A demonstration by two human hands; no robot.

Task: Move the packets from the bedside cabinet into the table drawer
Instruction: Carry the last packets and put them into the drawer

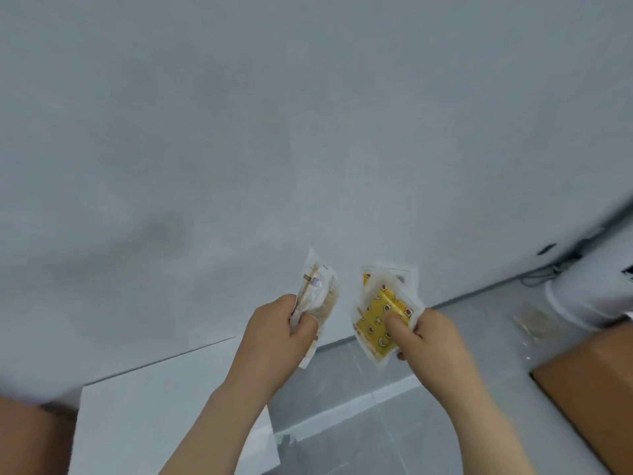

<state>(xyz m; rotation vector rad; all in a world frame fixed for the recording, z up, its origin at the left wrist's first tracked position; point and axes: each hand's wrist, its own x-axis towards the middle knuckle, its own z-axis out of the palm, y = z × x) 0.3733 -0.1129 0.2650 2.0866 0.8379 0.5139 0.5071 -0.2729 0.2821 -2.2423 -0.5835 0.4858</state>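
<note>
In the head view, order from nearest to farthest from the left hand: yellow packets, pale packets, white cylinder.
1. pale packets, in the left hand.
2. yellow packets, in the right hand.
3. white cylinder, far right.

The left hand (281, 332) holds a bundle of packets (317, 296) just left of the fanned packets (382, 313) in the right hand (433, 341), both in front of the wall (274, 132) and above the floor (376, 423), with a flat board (154, 406) at lower left and a bench corner (592, 389) at lower right.
</note>
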